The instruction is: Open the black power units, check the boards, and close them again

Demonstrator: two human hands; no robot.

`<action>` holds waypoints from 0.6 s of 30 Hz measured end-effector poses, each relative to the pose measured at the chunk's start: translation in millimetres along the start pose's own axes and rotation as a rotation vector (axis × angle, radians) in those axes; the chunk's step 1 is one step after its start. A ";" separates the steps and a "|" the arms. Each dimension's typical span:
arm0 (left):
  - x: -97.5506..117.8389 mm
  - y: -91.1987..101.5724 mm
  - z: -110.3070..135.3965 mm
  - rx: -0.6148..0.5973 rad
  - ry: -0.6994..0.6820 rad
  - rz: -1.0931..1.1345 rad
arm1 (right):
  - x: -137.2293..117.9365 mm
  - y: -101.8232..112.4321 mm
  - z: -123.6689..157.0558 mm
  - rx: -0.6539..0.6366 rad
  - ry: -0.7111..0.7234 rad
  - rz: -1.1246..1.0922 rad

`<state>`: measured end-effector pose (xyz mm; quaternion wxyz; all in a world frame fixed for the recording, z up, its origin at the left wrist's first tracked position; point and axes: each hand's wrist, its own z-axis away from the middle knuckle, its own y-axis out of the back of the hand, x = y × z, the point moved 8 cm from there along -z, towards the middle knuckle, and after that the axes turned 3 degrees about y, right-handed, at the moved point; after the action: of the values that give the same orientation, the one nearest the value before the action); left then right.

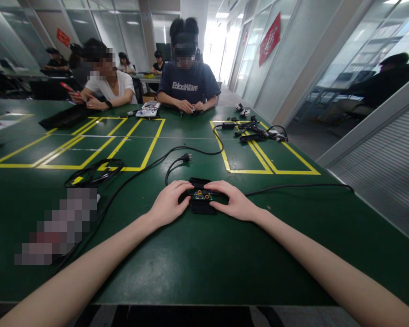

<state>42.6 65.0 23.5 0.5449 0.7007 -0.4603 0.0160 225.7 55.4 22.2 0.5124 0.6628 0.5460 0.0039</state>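
Note:
In the middle of the table, a small green circuit board (203, 195) with ring-shaped coils lies between my hands. Two black casing halves (203, 208) are set apart around it, one on the near side and one on the far side. My left hand (170, 202) grips the board's left end between thumb and fingers. At the right end, my right hand (235, 200) pinches it in the same way. The exact fingertip contact is partly hidden. Behind my left hand lies a black power plug (187, 157) on a short cord. Another black cord (300, 185) runs from my right hand toward the table's right edge.
Yellow tape outlines (146, 150) mark the green table (191, 263). A cable coil (95, 175) and a blurred-out object (59, 229) lie at left. Black adapters and cables (254, 131) are heaped at far right. Co-workers sit across, one in a dark T-shirt (189, 84).

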 end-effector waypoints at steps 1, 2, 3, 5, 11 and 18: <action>0.0 -0.2 0.0 -0.002 -0.005 0.000 | 0.7 -0.4 0.5 0.003 0.004 -0.001; 0.2 -0.4 -0.1 -0.004 -0.012 0.002 | 1.6 -0.7 1.0 0.006 0.007 0.000; 0.4 -0.5 -0.1 -0.006 -0.020 0.006 | 2.3 -1.0 1.5 0.010 0.010 0.004; 0.3 -0.4 -0.1 -0.008 -0.031 0.017 | 2.8 -1.6 2.2 0.015 0.018 0.013; 0.8 -0.6 0.3 -0.018 -0.061 0.045 | 1.1 -1.4 2.0 0.028 0.006 0.006; 2.2 2.0 0.9 0.000 -0.051 0.058 | 0.2 8.2 1.8 0.035 -0.007 0.036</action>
<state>42.1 62.9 25.7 0.5323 0.6871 -0.4943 0.0138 232.8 55.3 26.9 0.5024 0.6816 0.5320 0.0012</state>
